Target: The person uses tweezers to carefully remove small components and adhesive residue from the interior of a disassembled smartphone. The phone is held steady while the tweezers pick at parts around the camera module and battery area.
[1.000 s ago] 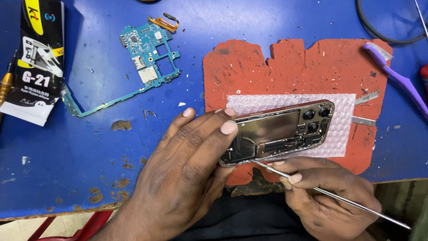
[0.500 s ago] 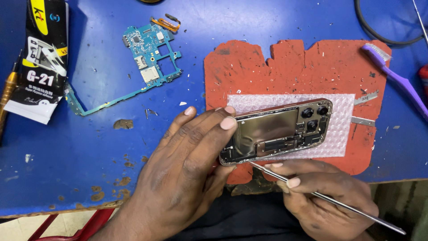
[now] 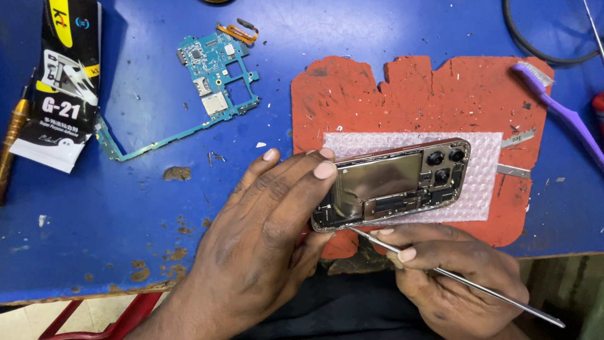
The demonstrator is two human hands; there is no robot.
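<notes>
An opened phone [image 3: 393, 182] with its back off, battery and three camera lenses showing, lies tilted over a strip of bubble wrap [image 3: 484, 182] on a torn red mat [image 3: 440, 94]. My left hand [image 3: 264, 233] grips the phone's left end, fingers over its top edge. My right hand [image 3: 453, 277] sits below the phone and holds a thin metal pry tool [image 3: 453, 277]; its tip touches the phone's lower edge near the left corner.
A bare teal circuit board [image 3: 211, 75] with a long strip lies upper left on the blue table [image 3: 94, 214]. A black and white glue pouch [image 3: 60, 82] and a brown-handled screwdriver [image 3: 12, 132] lie far left. A purple brush [image 3: 560, 107] lies right, black cable [image 3: 541, 38] above.
The pry tool's tip has slid left along the phone's lower edge. My left hand keeps its grip on the phone.
</notes>
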